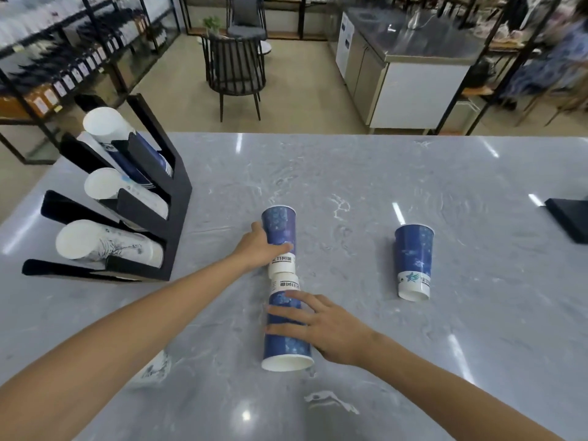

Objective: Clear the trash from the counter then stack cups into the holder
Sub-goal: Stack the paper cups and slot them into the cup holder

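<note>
Far cup (pixel 280 230): lying on its side mid-desk, long axis running away from the person, mouth pointing away, white base toward the person.
Near cup (pixel 288 332): lying in line with the far cup, mouth facing the person, its white base just meeting the far cup's base.
Third cup (pixel 413 261): lying alone to the right, well apart, long axis also running near-to-far, narrow end nearer the person.
Left hand (pixel 259 249): curling around the far cup's lower side, gripping it.
Right hand (pixel 327 326): resting on the near cup with fingers spread over its body, pressing rather than closing around it.
Holder (pixel 171 198): black, standing at the desk's left, carrying three tilted stacks of cups, white bases pointing up and left.
Desk (pixel 366 186): grey marbled, glossy, reflecting ceiling lights.
</note>
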{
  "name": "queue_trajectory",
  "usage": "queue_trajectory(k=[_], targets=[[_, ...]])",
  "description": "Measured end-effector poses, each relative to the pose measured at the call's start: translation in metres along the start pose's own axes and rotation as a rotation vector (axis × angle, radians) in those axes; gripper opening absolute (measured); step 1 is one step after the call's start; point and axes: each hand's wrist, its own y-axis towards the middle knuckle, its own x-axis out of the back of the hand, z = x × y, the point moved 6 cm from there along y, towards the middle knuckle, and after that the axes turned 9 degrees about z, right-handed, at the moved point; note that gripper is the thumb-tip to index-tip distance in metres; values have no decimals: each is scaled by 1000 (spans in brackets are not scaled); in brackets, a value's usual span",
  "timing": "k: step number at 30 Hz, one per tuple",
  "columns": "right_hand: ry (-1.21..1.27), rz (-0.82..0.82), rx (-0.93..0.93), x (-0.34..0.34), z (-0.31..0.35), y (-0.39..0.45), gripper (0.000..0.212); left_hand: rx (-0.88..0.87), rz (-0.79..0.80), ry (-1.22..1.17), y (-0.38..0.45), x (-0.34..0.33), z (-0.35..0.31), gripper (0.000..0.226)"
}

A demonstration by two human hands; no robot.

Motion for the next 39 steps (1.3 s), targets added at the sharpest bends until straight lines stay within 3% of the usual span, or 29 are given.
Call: queue_trajectory(k=[6, 13, 19, 25, 31, 33, 36, 39], targets=[[39, -64, 75, 10, 4, 6, 78, 9, 30, -103, 8, -6, 0, 79], [213, -240, -60, 20, -11, -15, 73, -44, -27, -144, 2, 27, 10, 76], [502, -573, -314, 32, -47, -45, 85, -200, -47, 13, -19, 55, 11, 88], [903, -894, -549, 27, -70, -64, 73, -411, -93, 206, -50, 66, -5, 87], [1284, -1042, -718, 20, -86, -58, 72, -479, -79, 364, -70, 63, -7, 88], [1342, -1086, -723, 25, -86, -55, 76, -484, -65, 377, -74, 62, -6, 88], [1403, -1142, -716, 30, -86, -53, 100, -490, -64, 386, -78, 63, -3, 88], [1454, -1142, -675, 34, -87, -51, 102, -497, -63, 423, -81, 62, 2, 87]])
